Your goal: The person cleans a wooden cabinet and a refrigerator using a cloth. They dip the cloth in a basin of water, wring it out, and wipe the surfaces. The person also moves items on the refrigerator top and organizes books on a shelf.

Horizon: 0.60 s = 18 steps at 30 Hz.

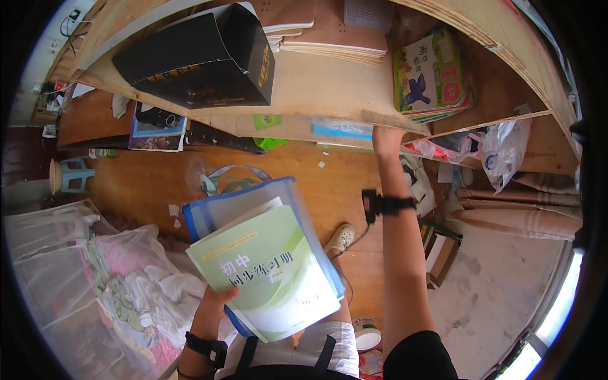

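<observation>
My left hand [216, 301] grips a light-green workbook [269, 278] together with a clear document bag [304, 209] that has blue edging. The thumb rests on the workbook's cover, and the other fingers are hidden underneath. A grey-blue strap [235, 174] hangs off the bag's far side. My right arm stretches forward to the wooden shelf, where my right hand [387, 138] reaches in under the front edge of a shelf board [316, 82]. Its fingers are out of sight. Just left of that hand, a blue flat item [342, 130] lies in the lower compartment.
On the upper board stand a black box [202, 63], stacked notebooks [335, 47] and colourful children's books [430, 76]. Plastic bags [503, 149] hang out at the right. A netted bed [139, 285] is on the left, a blue stool [77, 175] beyond it. Paper scraps lie on the wooden floor [139, 174].
</observation>
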### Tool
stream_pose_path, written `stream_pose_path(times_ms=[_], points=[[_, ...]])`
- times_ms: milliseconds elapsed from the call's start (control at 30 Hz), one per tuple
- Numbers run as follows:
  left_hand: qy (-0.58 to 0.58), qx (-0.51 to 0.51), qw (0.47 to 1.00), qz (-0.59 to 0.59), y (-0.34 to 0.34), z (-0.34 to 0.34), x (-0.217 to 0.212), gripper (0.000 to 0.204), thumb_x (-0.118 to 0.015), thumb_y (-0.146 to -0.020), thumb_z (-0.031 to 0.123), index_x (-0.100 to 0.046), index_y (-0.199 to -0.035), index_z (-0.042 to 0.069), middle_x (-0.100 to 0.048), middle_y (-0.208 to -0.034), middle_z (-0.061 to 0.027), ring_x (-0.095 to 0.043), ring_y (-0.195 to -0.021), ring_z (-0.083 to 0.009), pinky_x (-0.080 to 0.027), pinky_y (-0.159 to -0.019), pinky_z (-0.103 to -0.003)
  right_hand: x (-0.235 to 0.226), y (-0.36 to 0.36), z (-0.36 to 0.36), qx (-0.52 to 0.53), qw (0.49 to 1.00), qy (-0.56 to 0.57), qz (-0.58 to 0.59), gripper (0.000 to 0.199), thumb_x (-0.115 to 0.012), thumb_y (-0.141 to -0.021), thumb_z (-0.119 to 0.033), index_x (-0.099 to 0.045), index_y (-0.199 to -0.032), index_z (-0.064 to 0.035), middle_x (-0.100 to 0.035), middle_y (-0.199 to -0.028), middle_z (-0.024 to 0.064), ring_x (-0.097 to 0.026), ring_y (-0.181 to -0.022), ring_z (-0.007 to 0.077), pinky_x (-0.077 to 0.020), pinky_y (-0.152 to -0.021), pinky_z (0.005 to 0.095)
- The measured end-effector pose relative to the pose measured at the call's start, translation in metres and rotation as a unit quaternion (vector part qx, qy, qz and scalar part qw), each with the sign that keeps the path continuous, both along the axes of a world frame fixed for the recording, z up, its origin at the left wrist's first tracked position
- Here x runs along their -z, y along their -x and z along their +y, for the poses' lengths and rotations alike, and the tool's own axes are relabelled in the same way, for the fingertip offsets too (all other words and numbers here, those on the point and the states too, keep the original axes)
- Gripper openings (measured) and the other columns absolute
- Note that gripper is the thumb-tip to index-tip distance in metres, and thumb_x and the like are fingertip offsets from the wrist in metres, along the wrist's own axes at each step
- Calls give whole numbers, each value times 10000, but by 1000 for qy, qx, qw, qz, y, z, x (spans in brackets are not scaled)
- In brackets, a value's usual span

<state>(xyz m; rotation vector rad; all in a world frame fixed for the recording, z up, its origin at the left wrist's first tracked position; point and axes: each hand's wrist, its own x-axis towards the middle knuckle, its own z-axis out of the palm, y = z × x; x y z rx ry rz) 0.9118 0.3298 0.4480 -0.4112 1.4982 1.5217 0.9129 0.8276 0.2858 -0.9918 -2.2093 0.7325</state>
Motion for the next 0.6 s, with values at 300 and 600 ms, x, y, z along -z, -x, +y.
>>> stream_pose_path(times_ms=[300,600], points=[[-199,124,969,71,27,5,-14,706,-785,-770,1,-500,-1415,8,-627,-1313,-106,-583,-1217,-246,-454,-1033,-395,-48,-199,-172,-219,638,709,207,898,-475,-963,-675,-353,-1499,35,-490,-1470,127,-462,-1334,233,-396,-1103,403],[-136,192,964,123,51,155,-77,490,-713,-877,22,-541,-1334,-23,-657,-1186,-82,-615,-1044,-152,-510,-883,-318,-211,-185,-108,-186,779,569,187,1417,-1001,-530,-155,-61,-1590,-125,-393,-1482,106,-385,-1367,243,-343,-1123,397]])
